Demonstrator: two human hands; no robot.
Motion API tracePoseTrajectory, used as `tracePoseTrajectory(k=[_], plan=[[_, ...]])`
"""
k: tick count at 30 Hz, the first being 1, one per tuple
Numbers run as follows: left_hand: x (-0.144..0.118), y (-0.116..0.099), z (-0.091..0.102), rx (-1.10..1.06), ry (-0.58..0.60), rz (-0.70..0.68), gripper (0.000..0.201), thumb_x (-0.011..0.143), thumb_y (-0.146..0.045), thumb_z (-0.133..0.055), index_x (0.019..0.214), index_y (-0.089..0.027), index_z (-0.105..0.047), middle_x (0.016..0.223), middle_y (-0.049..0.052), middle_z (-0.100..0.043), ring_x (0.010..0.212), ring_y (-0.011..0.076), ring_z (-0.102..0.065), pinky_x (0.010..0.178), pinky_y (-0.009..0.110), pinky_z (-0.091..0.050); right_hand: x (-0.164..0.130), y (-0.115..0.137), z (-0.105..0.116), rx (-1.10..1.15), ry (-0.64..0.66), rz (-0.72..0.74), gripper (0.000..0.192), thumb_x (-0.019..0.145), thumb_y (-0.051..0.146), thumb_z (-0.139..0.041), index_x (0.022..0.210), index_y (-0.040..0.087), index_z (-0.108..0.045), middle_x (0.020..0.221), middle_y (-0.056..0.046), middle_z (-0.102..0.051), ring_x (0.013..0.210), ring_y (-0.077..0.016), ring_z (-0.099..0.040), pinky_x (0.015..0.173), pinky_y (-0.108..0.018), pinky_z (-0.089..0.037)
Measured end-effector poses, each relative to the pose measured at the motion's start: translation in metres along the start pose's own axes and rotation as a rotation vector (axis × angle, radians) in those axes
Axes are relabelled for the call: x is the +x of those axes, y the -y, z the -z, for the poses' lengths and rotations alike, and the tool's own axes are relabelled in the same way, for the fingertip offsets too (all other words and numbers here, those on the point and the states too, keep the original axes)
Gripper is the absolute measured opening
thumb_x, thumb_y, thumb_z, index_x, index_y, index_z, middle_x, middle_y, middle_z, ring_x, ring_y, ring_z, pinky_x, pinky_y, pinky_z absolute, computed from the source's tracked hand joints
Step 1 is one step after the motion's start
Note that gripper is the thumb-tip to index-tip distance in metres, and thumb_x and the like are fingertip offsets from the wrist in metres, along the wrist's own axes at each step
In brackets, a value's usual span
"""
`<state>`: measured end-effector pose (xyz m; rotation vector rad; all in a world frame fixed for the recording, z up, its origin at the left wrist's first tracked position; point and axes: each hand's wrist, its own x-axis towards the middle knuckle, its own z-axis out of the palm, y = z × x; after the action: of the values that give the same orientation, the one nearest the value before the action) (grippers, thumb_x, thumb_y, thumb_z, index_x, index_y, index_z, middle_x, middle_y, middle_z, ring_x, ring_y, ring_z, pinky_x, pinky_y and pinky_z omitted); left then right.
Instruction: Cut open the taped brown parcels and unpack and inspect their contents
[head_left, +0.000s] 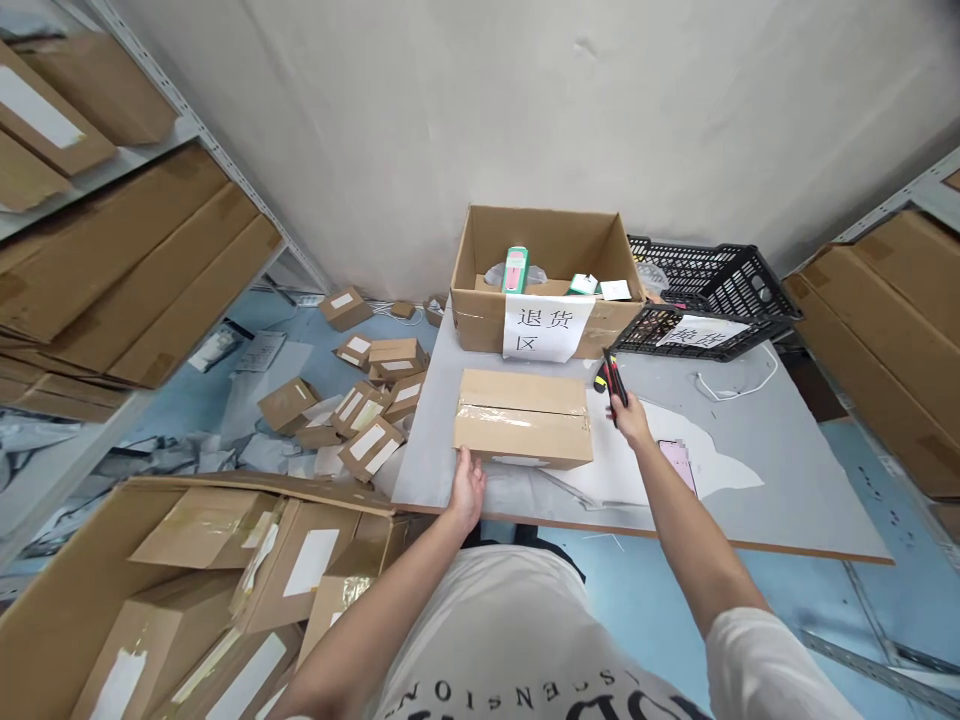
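Nearest us, our left hand presses flat and unclenched against the near left corner of the taped cardboard box, a rectangular parcel with glossy tape on a smooth grey table. Right of the box, our right hand grips scissors with red-and-black handles; their blades are hard to make out. Behind the box stands an open carton bearing a paper sign.

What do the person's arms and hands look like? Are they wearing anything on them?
Both arms are bare, with no gloves on the left hand or right hand. Short white sleeves belong to a white T-shirt with dark printed letters. No watch or rings are visible.
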<state>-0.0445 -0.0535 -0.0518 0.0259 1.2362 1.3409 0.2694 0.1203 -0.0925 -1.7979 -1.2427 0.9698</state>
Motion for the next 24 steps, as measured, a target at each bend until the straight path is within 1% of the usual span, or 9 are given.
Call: tracePoseTrajectory(k=[3,5,7,10,14,17,20,22,24], plan=[[0.006,-0.003,0.009,0.016,-0.072,-0.041,0.045,0.089,-0.057,-0.04,0.128,-0.036,-0.045,0.15,-0.002,-0.032,0.139,0.0187,-0.026,0.114,0.039,-0.021,-0.032,-0.054,0.001,-0.039,-0.044,-0.133,0.045,0.071,0.054,-0.054,0.089,0.014,-0.06,0.065,-0.003,-0.06,0.058,-0.017,-0.057,0.055,-0.029,-0.046],[0.009,-0.005,0.012,0.032,-0.105,-0.054,0.043,0.089,-0.057,-0.039,0.125,-0.035,-0.047,0.149,-0.002,-0.034,0.139,0.0181,-0.027,0.115,0.039,-0.02,-0.053,-0.085,-0.002,-0.053,-0.069,-0.193,0.046,0.073,0.053,-0.051,0.094,0.013,-0.059,0.071,-0.006,-0.063,0.064,-0.0187,-0.059,0.058,-0.03,-0.047],[0.012,-0.007,0.013,0.044,-0.111,-0.065,0.042,0.089,-0.058,-0.037,0.124,-0.035,-0.048,0.147,-0.002,-0.037,0.138,0.0179,-0.028,0.115,0.04,-0.019,-0.068,-0.108,-0.008,-0.078,-0.094,-0.24,0.048,0.073,0.051,-0.049,0.102,0.014,-0.057,0.081,-0.007,-0.065,0.073,-0.02,-0.062,0.063,-0.03,-0.048],[0.013,-0.008,0.01,0.059,-0.091,-0.087,0.043,0.09,-0.058,-0.034,0.124,-0.036,-0.048,0.147,-0.002,-0.037,0.139,0.0182,-0.026,0.115,0.042,-0.015,-0.077,-0.131,-0.016,-0.143,-0.118,-0.297,0.048,0.074,0.046,-0.049,0.112,0.017,-0.053,0.092,-0.008,-0.066,0.082,-0.0211,-0.062,0.072,-0.032,-0.048],[0.014,-0.005,0.007,0.125,-0.067,-0.12,0.043,0.091,-0.056,-0.036,0.128,-0.036,-0.046,0.148,-0.002,-0.035,0.141,0.0178,-0.02,0.116,0.044,-0.012,-0.077,-0.144,-0.019,-0.233,-0.112,-0.331,0.047,0.075,0.04,-0.049,0.116,0.017,-0.052,0.094,-0.01,-0.065,0.085,-0.0229,-0.062,0.08,-0.035,-0.046],[0.015,-0.003,0.009,0.195,-0.101,-0.135,0.044,0.091,-0.054,-0.035,0.131,-0.037,-0.042,0.15,-0.002,-0.032,0.142,0.0164,-0.017,0.116,0.042,-0.015,-0.079,-0.144,-0.018,-0.292,-0.106,-0.308,0.043,0.075,0.037,-0.051,0.112,0.016,-0.056,0.097,-0.012,-0.064,0.093,-0.0251,-0.06,0.086,-0.036,-0.044],[0.019,-0.003,0.012,0.26,-0.137,-0.137,0.047,0.09,-0.058,-0.033,0.131,-0.038,-0.041,0.151,-0.003,-0.03,0.142,0.0171,-0.017,0.115,0.042,-0.02,-0.082,-0.14,-0.013,-0.347,-0.12,-0.277,0.04,0.074,0.036,-0.053,0.108,0.016,-0.06,0.108,-0.016,-0.059,0.104,-0.0282,-0.055,0.091,-0.04,-0.04],[0.021,-0.002,0.015,0.286,-0.147,-0.138,0.048,0.089,-0.06,-0.033,0.13,-0.038,-0.042,0.149,-0.003,-0.034,0.141,0.0181,-0.019,0.114,0.042,-0.022,-0.082,-0.133,-0.009,-0.382,-0.14,-0.26,0.04,0.072,0.035,-0.056,0.107,0.017,-0.062,0.116,-0.018,-0.055,0.112,-0.0304,-0.05,0.095,-0.042,-0.037],[0.024,-0.001,0.016,0.311,-0.136,-0.15,0.048,0.088,-0.06,-0.035,0.13,-0.038,-0.043,0.146,-0.002,-0.039,0.141,0.0184,-0.022,0.113,0.042,-0.025,-0.075,-0.121,-0.004,-0.411,-0.169,-0.21,0.044,0.072,0.037,-0.058,0.111,0.016,-0.061,0.123,-0.019,-0.051,0.118,-0.032,-0.045,0.099,-0.045,-0.034]])
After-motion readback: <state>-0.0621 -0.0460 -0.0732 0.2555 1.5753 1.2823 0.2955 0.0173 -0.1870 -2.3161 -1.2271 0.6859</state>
